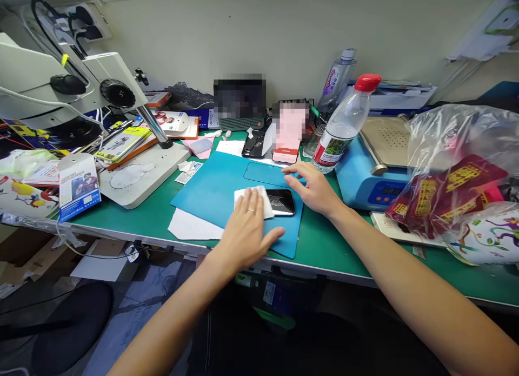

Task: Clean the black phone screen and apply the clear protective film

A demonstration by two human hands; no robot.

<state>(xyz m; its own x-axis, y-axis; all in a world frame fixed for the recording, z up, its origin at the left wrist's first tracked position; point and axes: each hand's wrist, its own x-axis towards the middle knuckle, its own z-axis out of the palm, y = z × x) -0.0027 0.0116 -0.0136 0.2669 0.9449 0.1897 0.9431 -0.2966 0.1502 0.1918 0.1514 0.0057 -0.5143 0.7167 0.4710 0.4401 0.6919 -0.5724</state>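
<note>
A smartphone (283, 202) lies on a blue mat (206, 184), its dark screen facing up. My left hand (249, 219) rests flat on a white wipe (265, 204), which covers the phone's left part; the fingers are straight and the thumb sticks out. Beyond the phone's right end is my right hand (312, 186), fingers apart and loosely bent, with nothing seen in them. Just behind the phone, a clear screen protector (259, 172) with a thin black outline lies on the mat. Part of it is hidden by my right fingers.
A microscope (117, 92) stands at left beside phone accessory packs (79, 184). Behind the mat are a black phone back (254, 143) and a water bottle (338, 130). A blue heating plate (360, 173) and a plastic bag of red packets (450, 192) sit right.
</note>
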